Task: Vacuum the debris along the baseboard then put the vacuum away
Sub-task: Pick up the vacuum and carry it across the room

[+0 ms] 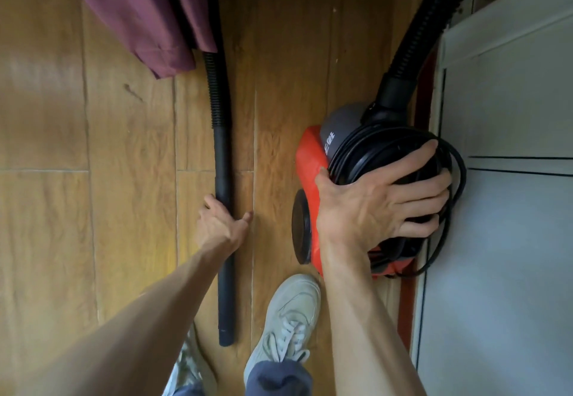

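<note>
While the head camera looks straight down, floor (93, 147): warm brown wooden planks fill the left and middle of the view.
Vacuum: the red and grey plastic canister vacuum (310, 160) sits at the floor's right edge, against the white panelled door (511, 209), with its round black wheel (302, 225) facing left.
Cord: a black power cord (454, 160) is looped in a coil over the top of the canister vacuum.
Right hand (372, 203): spread over the coil, grasping it; the fingers curve down over the cord loops and the thumb presses on the red casing.
Hose: a black ribbed hose (415, 33) rises from the vacuum's front to the top edge of the view; another stretch (214, 92) comes out from under the curtain.
Wand: a black rigid tube (224, 287) runs on from that stretch down the middle of the floor, its open end near the shoe.
Left hand (221, 225): fingers clenched round the tube partway down, thumb out to the right.
Curtain: a maroon cloth curtain (145, 14) hangs at the floor's top left.
Shoe: an off-white laced sneaker (291, 312) stands between the tube and the vacuum.
Baseboard: a reddish strip (406, 302) runs along the door's foot.
</note>
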### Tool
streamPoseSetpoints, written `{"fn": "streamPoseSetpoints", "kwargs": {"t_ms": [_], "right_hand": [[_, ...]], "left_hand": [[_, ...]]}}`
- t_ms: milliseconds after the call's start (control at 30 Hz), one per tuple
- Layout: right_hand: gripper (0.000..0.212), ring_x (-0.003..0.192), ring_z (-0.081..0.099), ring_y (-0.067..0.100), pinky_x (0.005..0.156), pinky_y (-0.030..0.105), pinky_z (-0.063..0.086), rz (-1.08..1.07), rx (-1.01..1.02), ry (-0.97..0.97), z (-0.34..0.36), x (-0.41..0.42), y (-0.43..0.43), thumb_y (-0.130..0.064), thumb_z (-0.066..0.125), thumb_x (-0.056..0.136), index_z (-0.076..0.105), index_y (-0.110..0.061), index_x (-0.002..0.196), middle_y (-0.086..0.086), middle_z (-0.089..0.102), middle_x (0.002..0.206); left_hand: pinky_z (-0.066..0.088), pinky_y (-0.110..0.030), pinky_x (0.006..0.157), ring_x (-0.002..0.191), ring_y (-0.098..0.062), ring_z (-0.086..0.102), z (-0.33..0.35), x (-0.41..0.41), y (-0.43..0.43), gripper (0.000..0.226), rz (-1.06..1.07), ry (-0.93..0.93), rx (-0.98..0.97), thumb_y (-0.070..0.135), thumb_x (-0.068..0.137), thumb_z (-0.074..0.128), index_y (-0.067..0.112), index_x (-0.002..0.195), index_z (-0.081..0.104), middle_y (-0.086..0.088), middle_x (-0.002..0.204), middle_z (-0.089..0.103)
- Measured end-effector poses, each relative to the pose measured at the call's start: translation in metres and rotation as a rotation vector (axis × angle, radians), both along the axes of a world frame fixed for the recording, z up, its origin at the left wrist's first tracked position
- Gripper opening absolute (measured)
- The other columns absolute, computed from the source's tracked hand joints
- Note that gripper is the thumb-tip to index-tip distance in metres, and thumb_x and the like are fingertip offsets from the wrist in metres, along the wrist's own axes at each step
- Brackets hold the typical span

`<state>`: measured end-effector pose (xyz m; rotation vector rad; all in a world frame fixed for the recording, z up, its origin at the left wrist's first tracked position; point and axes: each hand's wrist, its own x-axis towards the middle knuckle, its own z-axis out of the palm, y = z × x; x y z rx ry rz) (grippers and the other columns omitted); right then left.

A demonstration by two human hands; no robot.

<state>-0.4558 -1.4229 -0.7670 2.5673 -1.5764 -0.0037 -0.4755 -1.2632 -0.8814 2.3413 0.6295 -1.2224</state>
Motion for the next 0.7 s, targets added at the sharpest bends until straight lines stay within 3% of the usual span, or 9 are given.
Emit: {"fn": "streamPoseSetpoints", "kwargs": {"t_ms": [200, 367, 533, 700], "right_hand": [[0.123, 0.134, 0.031, 0.043, 0.104, 0.056, 0.023, 0.021, -0.02, -0.004, 0.004, -0.002, 0.003, -0.061, 0.075, 0.054, 0.018, -0.01, 0.151, 0.027, 0.029, 0.148], [0.122, 0.126, 0.034, 0.04, 0.097, 0.053, 0.031, 0.077, 0.128, 0.01, 0.027, -0.006, -0.004, -0.059, 0.078, 0.056, 0.015, -0.013, 0.151, 0.025, 0.031, 0.143], [0.108, 0.119, 0.045, 0.038, 0.091, 0.049, 0.046, 0.162, 0.297, -0.029, 0.054, -0.017, -0.023, -0.038, 0.08, 0.067, 0.017, -0.008, 0.149, 0.021, 0.041, 0.133], [0.077, 0.103, 0.064, 0.033, 0.075, 0.035, 0.052, 0.139, 0.524, -0.119, 0.07, -0.028, -0.045, -0.031, 0.078, 0.075, 0.033, -0.009, 0.133, 0.013, 0.062, 0.118]], "left_hand": [[0.054, -0.048, 0.081, 0.096, -0.038, 0.059, 0.004, 0.002, 0.0, 0.042, -0.014, -0.079, -0.058, 0.026, 0.092, 0.062, 0.005, 0.119, 0.037, -0.022, 0.111, 0.055], [0.047, -0.039, 0.065, 0.079, -0.032, 0.056, 0.045, 0.004, 0.008, 0.027, 0.077, -0.101, -0.133, 0.016, 0.093, 0.058, 0.008, 0.106, 0.035, -0.01, 0.083, 0.052], [0.059, -0.051, 0.071, 0.076, -0.037, 0.067, 0.092, -0.001, 0.019, 0.028, 0.109, -0.093, -0.189, 0.021, 0.09, 0.058, 0.013, 0.101, 0.034, -0.016, 0.088, 0.059], [0.059, -0.043, 0.053, 0.058, -0.033, 0.067, 0.133, -0.009, 0.017, 0.026, 0.16, -0.143, -0.246, 0.017, 0.092, 0.058, 0.011, 0.103, 0.035, -0.016, 0.083, 0.059]]}}
